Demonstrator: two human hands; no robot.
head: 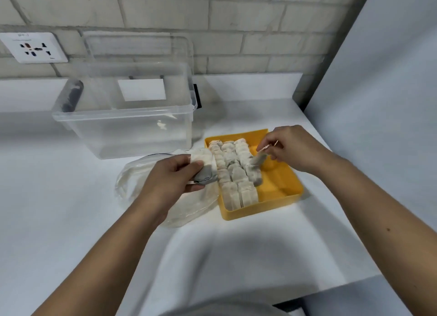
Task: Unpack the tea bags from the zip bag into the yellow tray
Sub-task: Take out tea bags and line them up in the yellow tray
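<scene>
The yellow tray (281, 185) sits on the white counter, its left part filled with three rows of pale tea bags (233, 171). My right hand (290, 147) hovers over the tray's far right side and pinches one tea bag (257, 159) by its top, the bag hanging onto the third row. My left hand (172, 176) grips a small stack of tea bags (203, 159) just left of the tray. Under that hand lies the crumpled clear zip bag (139, 181), flat on the counter.
A clear plastic storage box (123, 126) with its lid propped behind stands at the back left, close to the tray's far corner. A wall socket (35, 47) is on the brick wall. A white panel (378, 91) borders the counter on the right.
</scene>
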